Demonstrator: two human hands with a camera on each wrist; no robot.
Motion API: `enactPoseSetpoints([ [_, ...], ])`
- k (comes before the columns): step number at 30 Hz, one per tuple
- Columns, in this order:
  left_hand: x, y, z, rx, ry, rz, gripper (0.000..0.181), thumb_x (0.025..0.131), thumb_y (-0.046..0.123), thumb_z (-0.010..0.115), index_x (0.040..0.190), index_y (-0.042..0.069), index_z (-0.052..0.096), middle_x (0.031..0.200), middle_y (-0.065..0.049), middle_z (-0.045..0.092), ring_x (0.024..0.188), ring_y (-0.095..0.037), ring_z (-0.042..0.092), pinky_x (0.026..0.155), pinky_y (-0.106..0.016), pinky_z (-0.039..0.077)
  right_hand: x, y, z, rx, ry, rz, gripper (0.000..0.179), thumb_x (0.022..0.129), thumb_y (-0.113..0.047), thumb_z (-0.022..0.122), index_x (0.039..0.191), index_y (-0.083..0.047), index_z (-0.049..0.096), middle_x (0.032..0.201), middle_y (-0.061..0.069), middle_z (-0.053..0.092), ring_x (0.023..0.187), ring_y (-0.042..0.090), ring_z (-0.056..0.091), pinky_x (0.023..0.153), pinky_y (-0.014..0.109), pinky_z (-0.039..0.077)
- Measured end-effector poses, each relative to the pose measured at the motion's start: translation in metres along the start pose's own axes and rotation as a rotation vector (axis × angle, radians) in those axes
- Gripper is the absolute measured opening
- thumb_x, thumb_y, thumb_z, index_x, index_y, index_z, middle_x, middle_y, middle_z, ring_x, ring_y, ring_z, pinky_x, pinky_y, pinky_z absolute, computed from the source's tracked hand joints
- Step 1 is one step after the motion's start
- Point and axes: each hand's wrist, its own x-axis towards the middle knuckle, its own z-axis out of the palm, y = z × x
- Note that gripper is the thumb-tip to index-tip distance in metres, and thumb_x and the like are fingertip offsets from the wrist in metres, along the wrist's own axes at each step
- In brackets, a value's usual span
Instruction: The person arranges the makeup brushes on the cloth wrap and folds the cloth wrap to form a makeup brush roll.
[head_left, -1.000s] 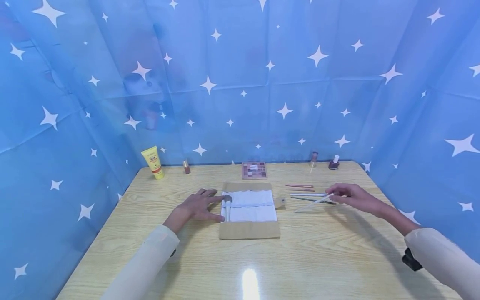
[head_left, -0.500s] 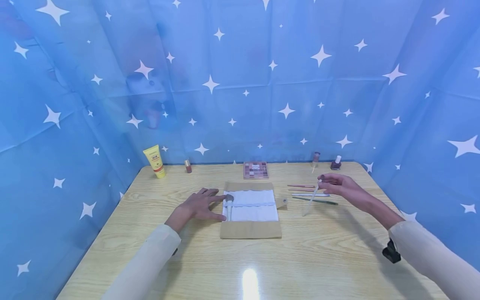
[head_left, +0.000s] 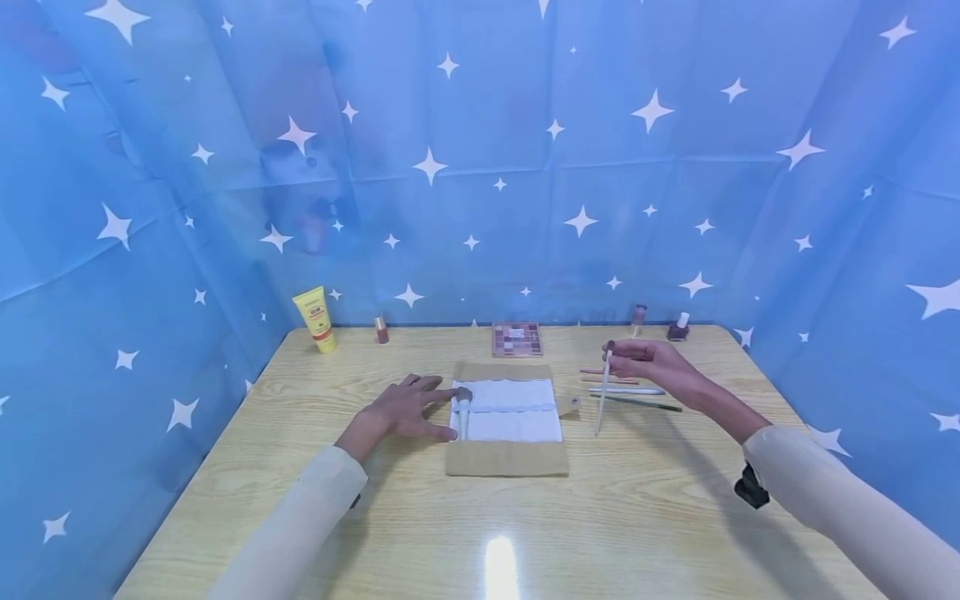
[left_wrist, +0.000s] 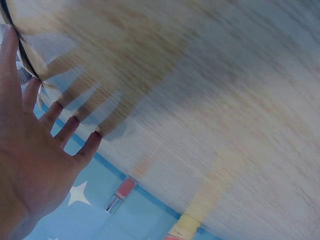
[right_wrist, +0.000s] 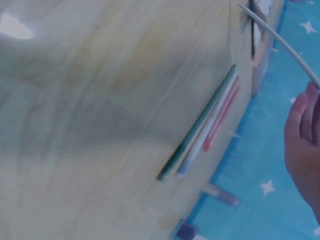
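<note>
In the head view, a tan brush roll [head_left: 507, 460] with a white pocketed lining lies unfolded on the table. A thick makeup brush [head_left: 463, 414] with a pale handle sits in its left end. My left hand [head_left: 407, 408] rests with spread, fairly straight fingers at the roll's left edge, fingertips close beside that brush. To the right of the roll, my right hand [head_left: 660, 367] pinches a slim makeup brush [head_left: 603, 400] near its dark tip, the pale handle pointing down. The right wrist view shows this slim handle slanting out from the fingers [right_wrist: 295, 117].
Beneath the right hand lie a green stick [head_left: 641, 403], a white one [head_left: 630, 391] and pink ones [head_left: 611, 381]. Along the back edge stand a yellow tube [head_left: 315, 321], a lip gloss [head_left: 382, 331], an eyeshadow palette [head_left: 516, 340], a small tube [head_left: 637, 320] and nail polish [head_left: 678, 328].
My right hand has moved left toward the roll, and the slim brush in it has swung from nearly flat to nearly upright. The left hand has stayed at the roll's edge.
</note>
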Motion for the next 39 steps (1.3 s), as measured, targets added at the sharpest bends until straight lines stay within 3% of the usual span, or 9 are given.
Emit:
enactPoseSetpoints([
  [5, 0.001, 0.0, -0.001, 0.004, -0.004, 0.001, 0.088, 0.085, 0.081, 0.06, 0.16, 0.041, 0.039, 0.17, -0.006, 0.029, 0.155, -0.039, 0.025, 0.119, -0.066, 0.028, 0.014, -0.014, 0.005, -0.025, -0.018, 0.002, 0.054, 0.107, -0.03, 0.062, 0.15, 0.001, 0.052, 0.141, 0.025, 0.061, 0.118, 0.03, 0.069, 0.108, 0.056, 0.048],
  [8, 0.001, 0.001, -0.001, 0.007, -0.005, 0.0, 0.088, 0.085, 0.081, 0.06, 0.16, 0.041, 0.039, 0.17, -0.006, 0.028, 0.155, -0.039, 0.025, 0.119, -0.066, 0.028, 0.023, -0.022, 0.01, -0.033, -0.031, -0.002, 0.055, 0.106, -0.03, 0.062, 0.151, 0.001, 0.051, 0.142, 0.025, 0.06, 0.12, 0.034, 0.067, 0.106, 0.051, 0.052],
  [13, 0.0, 0.004, -0.003, -0.007, -0.004, -0.003, 0.091, 0.084, 0.081, 0.061, 0.161, 0.038, 0.038, 0.17, -0.005, 0.028, 0.156, -0.037, 0.023, 0.12, -0.066, 0.026, 0.039, -0.035, 0.02, -0.044, -0.044, 0.005, 0.058, 0.106, -0.03, 0.064, 0.151, 0.002, 0.048, 0.143, 0.025, 0.06, 0.118, 0.033, 0.069, 0.099, 0.036, 0.057],
  [23, 0.0, 0.004, -0.003, -0.002, -0.005, -0.006, 0.09, 0.085, 0.079, 0.062, 0.161, 0.038, 0.038, 0.17, -0.006, 0.029, 0.155, -0.039, 0.024, 0.12, -0.066, 0.027, 0.071, -0.052, 0.047, -0.003, -0.056, -0.004, 0.051, 0.105, -0.021, 0.065, 0.149, 0.002, 0.052, 0.143, 0.025, 0.06, 0.113, 0.026, 0.071, 0.1, 0.039, 0.057],
  [33, 0.001, 0.003, -0.004, 0.007, -0.003, -0.008, 0.088, 0.085, 0.08, 0.061, 0.16, 0.04, 0.038, 0.17, -0.006, 0.028, 0.155, -0.038, 0.024, 0.12, -0.065, 0.027, 0.099, -0.062, 0.07, 0.049, -0.048, 0.009, 0.049, 0.104, -0.02, 0.066, 0.147, 0.0, 0.054, 0.143, 0.025, 0.059, 0.126, 0.043, 0.061, 0.101, 0.04, 0.057],
  [39, 0.001, 0.003, -0.003, 0.005, -0.013, -0.004, 0.088, 0.086, 0.08, 0.061, 0.16, 0.039, 0.039, 0.17, -0.006, 0.028, 0.155, -0.038, 0.024, 0.12, -0.065, 0.028, 0.112, -0.061, 0.085, 0.075, -0.007, 0.004, 0.047, 0.103, -0.018, 0.068, 0.144, 0.002, 0.057, 0.137, 0.025, 0.064, 0.121, 0.036, 0.067, 0.096, 0.037, 0.059],
])
